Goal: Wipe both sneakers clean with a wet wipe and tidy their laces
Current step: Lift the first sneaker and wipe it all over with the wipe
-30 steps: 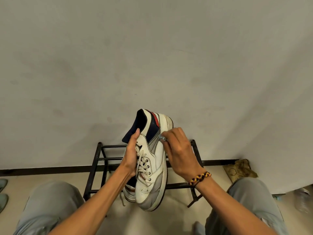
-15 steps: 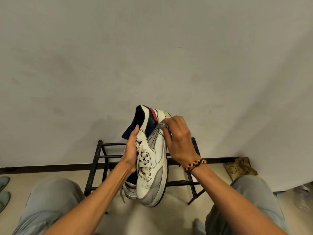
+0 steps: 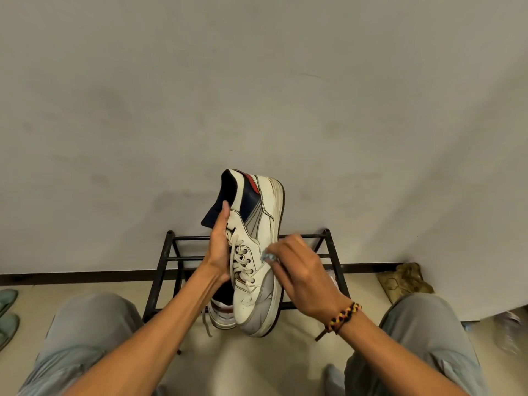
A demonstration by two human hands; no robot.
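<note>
While our left hand [image 3: 218, 252] grips the raised sneaker [image 3: 254, 252] above the rack [image 3: 333, 252], right-hand fingers [image 3: 285, 247] pinch the wipe [image 3: 269, 257] against its side; the second sneaker [image 3: 220, 312] below and both laces look undone.

Scuffed matt leather sneaker [image 3: 257, 252], black metal rack [image 3: 333, 252], woven bracelet [image 3: 344, 317]

White sneaker [image 3: 254, 252] held heel-up, laces [image 3: 238, 261] loose; wipe [image 3: 270, 257] against its side; second sneaker [image 3: 221, 312] on floor
</note>
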